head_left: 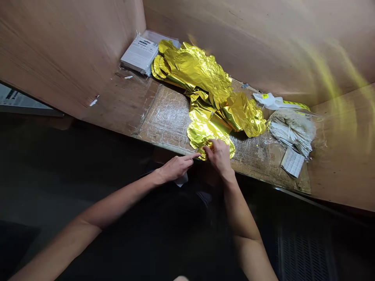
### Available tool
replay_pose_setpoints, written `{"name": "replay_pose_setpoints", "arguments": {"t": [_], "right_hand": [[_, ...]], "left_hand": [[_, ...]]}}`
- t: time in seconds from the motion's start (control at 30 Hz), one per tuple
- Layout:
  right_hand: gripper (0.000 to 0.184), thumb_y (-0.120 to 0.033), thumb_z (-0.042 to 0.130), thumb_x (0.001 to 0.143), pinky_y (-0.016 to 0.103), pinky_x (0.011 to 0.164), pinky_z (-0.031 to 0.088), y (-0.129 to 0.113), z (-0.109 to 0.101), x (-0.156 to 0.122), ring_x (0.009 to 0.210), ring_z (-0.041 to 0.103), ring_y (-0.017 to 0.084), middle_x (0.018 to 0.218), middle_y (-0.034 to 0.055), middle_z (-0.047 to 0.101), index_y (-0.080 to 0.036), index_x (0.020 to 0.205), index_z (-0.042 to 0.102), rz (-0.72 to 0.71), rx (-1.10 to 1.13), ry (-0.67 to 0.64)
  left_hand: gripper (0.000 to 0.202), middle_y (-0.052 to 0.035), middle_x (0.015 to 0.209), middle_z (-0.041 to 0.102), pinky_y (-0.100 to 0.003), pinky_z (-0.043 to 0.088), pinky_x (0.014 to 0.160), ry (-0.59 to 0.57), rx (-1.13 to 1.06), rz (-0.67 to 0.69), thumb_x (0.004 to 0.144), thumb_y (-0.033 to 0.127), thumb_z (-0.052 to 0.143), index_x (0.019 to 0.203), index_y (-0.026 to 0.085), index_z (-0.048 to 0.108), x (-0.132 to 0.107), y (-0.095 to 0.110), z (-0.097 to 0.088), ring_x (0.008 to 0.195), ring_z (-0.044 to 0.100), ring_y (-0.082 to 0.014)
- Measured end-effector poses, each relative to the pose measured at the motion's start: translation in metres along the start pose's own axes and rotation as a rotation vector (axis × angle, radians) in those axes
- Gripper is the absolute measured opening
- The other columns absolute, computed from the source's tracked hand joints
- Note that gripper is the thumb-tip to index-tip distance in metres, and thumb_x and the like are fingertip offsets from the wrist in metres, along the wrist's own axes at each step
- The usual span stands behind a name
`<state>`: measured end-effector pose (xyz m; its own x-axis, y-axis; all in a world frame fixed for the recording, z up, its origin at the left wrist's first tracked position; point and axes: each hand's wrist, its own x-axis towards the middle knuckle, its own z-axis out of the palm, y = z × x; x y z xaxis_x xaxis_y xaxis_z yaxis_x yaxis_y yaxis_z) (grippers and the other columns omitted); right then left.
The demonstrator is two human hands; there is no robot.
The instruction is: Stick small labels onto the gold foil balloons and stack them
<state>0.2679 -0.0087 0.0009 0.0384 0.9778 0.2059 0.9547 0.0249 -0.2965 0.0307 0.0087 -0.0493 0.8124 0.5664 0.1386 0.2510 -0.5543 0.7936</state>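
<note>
On the near part of the bench lies a flat gold foil balloon, its lower end at the front edge. My right hand is closed in a pinch on this end, with the fingertips bent over the foil. From the left, my left hand reaches in with its index finger stretched out to the foil's tip. Its other fingers are curled, and a white slip sticks out beneath them, seemingly held there. Behind both hands, a pile of flat, crinkled gold foil balloons spreads across the bench.
A stack of white printed packets stands in the back left corner. To the right are a clear bag of white sticks, a folded white sheet and a white and yellow wrapper. Wooden walls enclose the bench.
</note>
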Motion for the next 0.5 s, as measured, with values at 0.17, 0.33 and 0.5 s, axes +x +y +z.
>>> {"name": "replay_pose_setpoints", "arguments": {"t": [0.17,0.33,0.5], "right_hand": [[0.021,-0.041,0.058,0.104,0.036,0.085,0.034,0.012,-0.007,0.002,0.095,0.057,0.024,0.097,0.007,0.069,-0.022,0.101,0.065,-0.032,0.033,-0.08],[0.032,-0.04,0.052,0.105,0.032,0.077,0.034,0.023,-0.004,0.012,0.078,0.053,0.018,0.08,0.0014,0.062,-0.021,0.08,0.058,-0.001,0.231,-0.252],[0.045,-0.049,0.05,0.103,0.028,0.06,0.031,0.032,-0.017,0.032,0.061,0.04,0.013,0.062,-0.0041,0.045,-0.022,0.067,0.048,0.06,0.439,-0.376]], "left_hand": [[0.02,-0.0122,0.162,0.054,-0.033,0.06,0.099,0.01,-0.087,0.071,0.095,0.007,0.055,0.084,0.019,0.066,-0.003,-0.003,-0.005,0.123,0.074,-0.0259],[0.018,-0.0146,0.161,0.054,-0.029,0.06,0.093,0.013,-0.093,0.144,0.097,0.012,0.058,0.081,0.019,0.064,-0.001,-0.002,-0.006,0.117,0.076,-0.024],[0.02,-0.0136,0.162,0.054,-0.031,0.061,0.092,-0.012,0.012,0.102,0.092,0.003,0.055,0.087,0.018,0.068,0.01,-0.005,0.005,0.114,0.077,-0.0253]]}}
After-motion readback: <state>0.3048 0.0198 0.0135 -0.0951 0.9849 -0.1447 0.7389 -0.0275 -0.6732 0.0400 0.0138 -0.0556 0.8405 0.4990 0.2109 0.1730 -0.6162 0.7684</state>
